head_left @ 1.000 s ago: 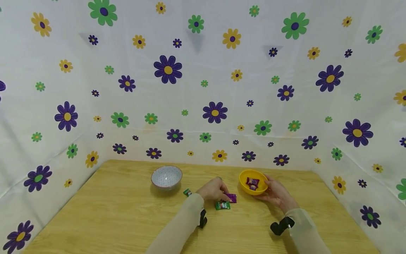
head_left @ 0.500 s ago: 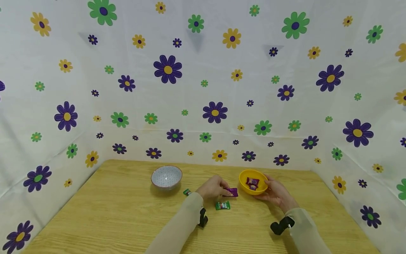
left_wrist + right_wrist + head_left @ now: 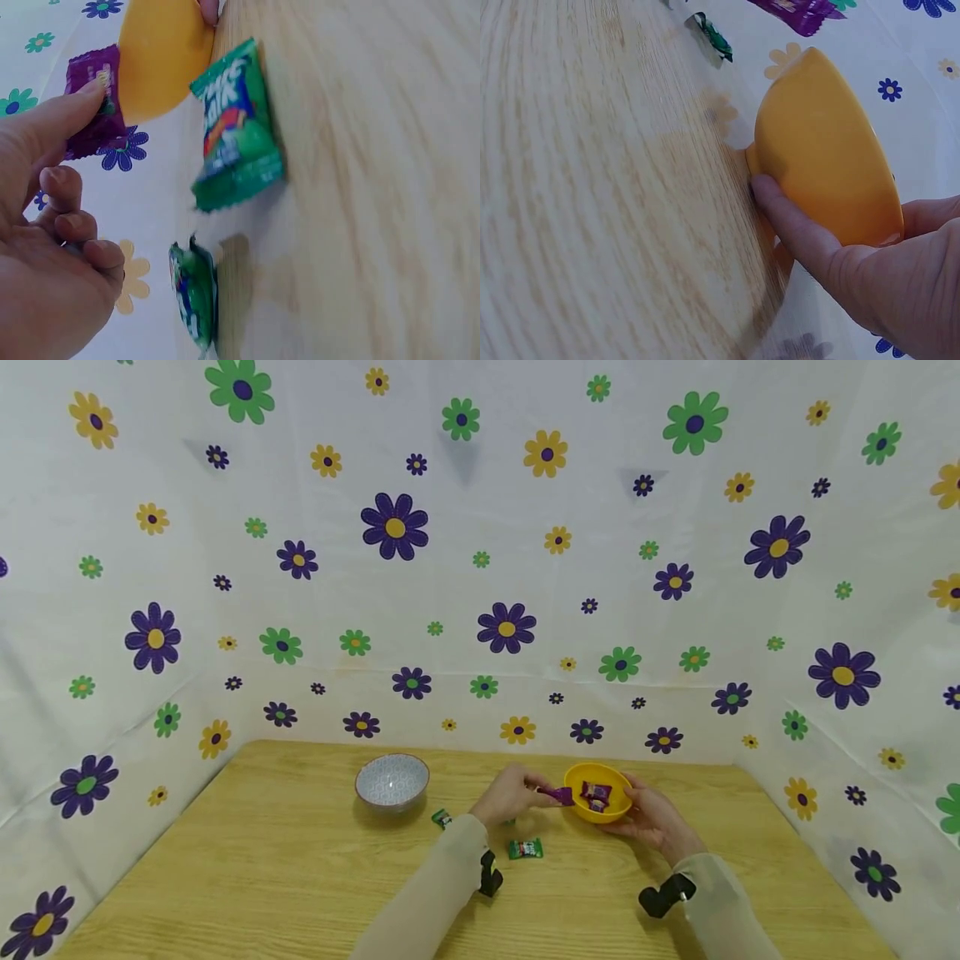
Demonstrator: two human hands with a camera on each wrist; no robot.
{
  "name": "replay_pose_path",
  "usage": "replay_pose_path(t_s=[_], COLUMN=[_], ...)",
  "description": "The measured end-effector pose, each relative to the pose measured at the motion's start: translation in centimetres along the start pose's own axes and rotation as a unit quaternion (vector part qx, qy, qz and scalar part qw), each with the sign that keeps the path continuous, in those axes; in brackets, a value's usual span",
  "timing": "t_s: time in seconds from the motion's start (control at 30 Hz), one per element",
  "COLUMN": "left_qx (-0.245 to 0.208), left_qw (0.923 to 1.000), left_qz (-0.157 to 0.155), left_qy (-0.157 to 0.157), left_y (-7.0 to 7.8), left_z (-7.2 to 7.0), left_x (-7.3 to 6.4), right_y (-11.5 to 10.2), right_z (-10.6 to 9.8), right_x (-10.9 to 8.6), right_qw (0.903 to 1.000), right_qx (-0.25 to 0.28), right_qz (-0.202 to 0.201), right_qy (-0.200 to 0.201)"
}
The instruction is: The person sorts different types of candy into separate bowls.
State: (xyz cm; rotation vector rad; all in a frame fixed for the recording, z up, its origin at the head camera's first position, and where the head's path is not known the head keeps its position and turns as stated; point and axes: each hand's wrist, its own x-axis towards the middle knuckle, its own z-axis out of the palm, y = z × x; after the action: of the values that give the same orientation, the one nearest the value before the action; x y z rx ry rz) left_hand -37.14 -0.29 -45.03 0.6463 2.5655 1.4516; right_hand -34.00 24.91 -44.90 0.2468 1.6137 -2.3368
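Note:
My left hand [image 3: 514, 795] pinches a purple-wrapped candy [image 3: 558, 795] between thumb and fingers, just off the left rim of the yellow bowl [image 3: 576, 810]. In the left wrist view the purple candy [image 3: 96, 105] is raised above the table, its other fingers curled below. My right hand [image 3: 660, 821] grips the yellow bowl from the right, thumb low by its foot and fingers at the rim, as the right wrist view shows on the bowl [image 3: 825, 157]. Dark purple-red wrapped candies [image 3: 596, 792] lie inside the bowl.
A green-wrapped candy [image 3: 526, 849] lies in front of my left hand. Another green candy [image 3: 442, 818] lies left of it, partly behind the forearm. The grey patterned bowl [image 3: 392, 782] stands at the back left of the wooden table [image 3: 300, 860]. A flowered sheet [image 3: 450, 568] hangs behind.
My left hand has lifted the purple candy off the table and carried it right, up to the yellow bowl's rim. My right hand has stayed on the bowl.

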Motion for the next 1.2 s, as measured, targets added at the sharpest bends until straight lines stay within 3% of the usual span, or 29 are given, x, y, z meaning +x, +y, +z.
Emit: replay_pose_path(t_s=[0.2,0.4,0.57,0.7,0.83,0.9,1.2], left_qx=[-0.025,-0.004,0.063,0.152,0.216,0.227,0.212], left_qw=[0.9981,0.997,0.9925,0.9805,0.9671,0.9642,0.9691], left_qz=[0.042,0.049,0.069,0.084,0.098,0.106,0.107], left_qy=[0.037,0.06,0.08,0.091,0.092,0.089,0.066], left_y=[1.0,1.6,2.3,2.5,2.4,2.4,2.5], left_z=[0.8,2.1,2.7,2.9,3.0,3.0,2.6], left_x=[0.0,0.3,0.7,0.8,0.8,0.8,0.6], right_y=[0.0,0.1,0.1,0.1,0.1,0.1,0.0], right_z=[0.1,0.0,0.0,0.0,-0.1,-0.2,0.0], right_x=[0.0,-0.1,0.0,0.1,0.2,0.3,0.3], right_qw=[1.0,0.9999,0.9999,0.9999,1.0,0.9999,1.0], right_qx=[-0.006,-0.01,-0.011,-0.012,-0.007,-0.007,0.003], right_qz=[0.001,0.002,0.0,-0.001,-0.001,-0.001,0.004], right_qy=[0.003,0.002,0.003,0.0,-0.005,-0.007,0.001])
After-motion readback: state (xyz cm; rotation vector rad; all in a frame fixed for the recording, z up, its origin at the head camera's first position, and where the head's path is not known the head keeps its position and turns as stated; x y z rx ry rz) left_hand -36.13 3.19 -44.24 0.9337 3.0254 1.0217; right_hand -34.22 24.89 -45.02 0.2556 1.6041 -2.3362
